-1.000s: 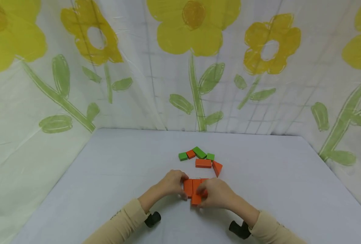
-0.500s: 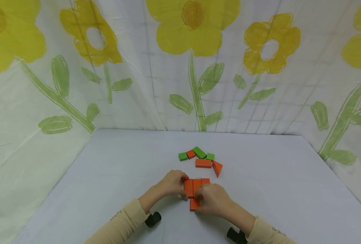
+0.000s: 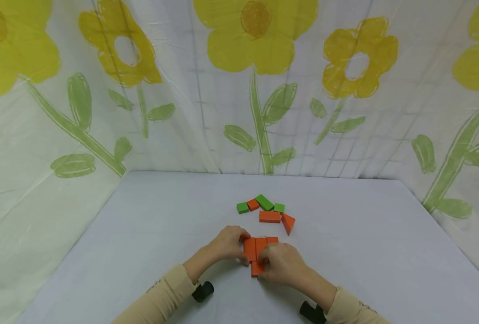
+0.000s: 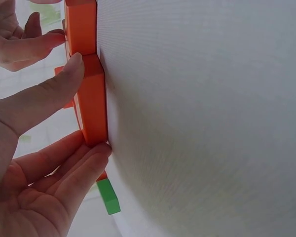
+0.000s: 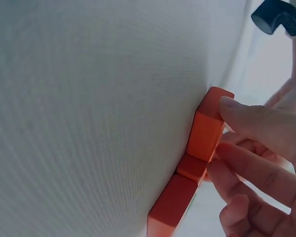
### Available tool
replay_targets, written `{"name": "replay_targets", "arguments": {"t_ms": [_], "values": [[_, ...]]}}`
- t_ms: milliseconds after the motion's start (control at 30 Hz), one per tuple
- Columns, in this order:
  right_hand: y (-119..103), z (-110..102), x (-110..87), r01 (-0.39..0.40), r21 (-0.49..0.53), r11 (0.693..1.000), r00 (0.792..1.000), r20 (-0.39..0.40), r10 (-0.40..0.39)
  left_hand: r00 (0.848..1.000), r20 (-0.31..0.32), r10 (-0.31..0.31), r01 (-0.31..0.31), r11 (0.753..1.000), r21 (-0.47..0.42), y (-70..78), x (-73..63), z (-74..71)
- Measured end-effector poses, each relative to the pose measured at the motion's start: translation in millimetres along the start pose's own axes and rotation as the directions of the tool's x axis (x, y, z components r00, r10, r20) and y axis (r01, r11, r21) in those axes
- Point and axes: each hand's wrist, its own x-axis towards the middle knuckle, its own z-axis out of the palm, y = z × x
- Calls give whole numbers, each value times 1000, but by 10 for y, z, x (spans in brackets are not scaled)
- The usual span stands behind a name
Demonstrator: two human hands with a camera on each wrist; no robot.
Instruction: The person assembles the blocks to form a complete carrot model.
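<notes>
Several orange blocks lie together in front of the person. The left hand holds the leftmost long block by its ends, thumb at the near end and fingers at the far end; the left wrist view shows this orange block closely. Beside it are a middle orange block and a right one, both partly hidden by the right hand. That hand pinches a front orange block, which touches the row's near side. In the right wrist view the thumb presses on this front block.
Beyond the row lie a green cube, an orange cube, a long green block, another green cube, an orange block and an orange triangle. Black devices sit under both wrists.
The right hand has moved left and toward the person, carrying the front block off the middle block, then slightly back against the row. The left hand stays in place.
</notes>
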Motion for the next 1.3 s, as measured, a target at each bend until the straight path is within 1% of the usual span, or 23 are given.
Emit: {"name": "replay_targets", "arguments": {"t_ms": [300,500,600,667,733,800,867,967,1033,1133,1200,1300], "values": [[17,25,8,15,7,1000,1000,-26,-15,1000,5,1,-1,1000,-2,-6,5,9],[12,15,6,35,-6,999,999,-30,-35,1000,-2,4,-4,1000,4,-9,5,13],[15,-36,51,49,-29,998,998,-36,-50,1000,-2,4,-4,1000,0,-8,8,11],[24,-103,124,38,-42,998,998,-52,-40,1000,0,0,0,1000,-3,-6,13,8],[49,-188,241,-11,-57,998,997,-74,6,1000,0,2,-2,1000,-2,-3,20,5],[92,-275,389,-95,-54,994,992,-87,90,1000,2,-1,1,1000,-3,6,27,1],[170,-334,555,-181,-41,983,980,-97,176,1000,3,1,-1,1000,2,12,44,-3],[291,-359,791,-299,-34,954,952,-80,296,1000,9,-9,9,1000,8,16,63,1],[365,-326,925,-349,-40,936,935,-74,346,1000,11,-15,15,1000,11,11,70,8],[425,-254,1093,-410,-91,907,912,-31,409,1000,9,-22,22,1000,18,1,63,13],[447,-206,1172,-434,-132,891,900,-16,436,1000,6,-25,25,1000,14,-3,56,16],[463,-160,1243,-470,-176,865,879,-4,477,1000,4,-15,15,1000,6,11,55,27]]}}
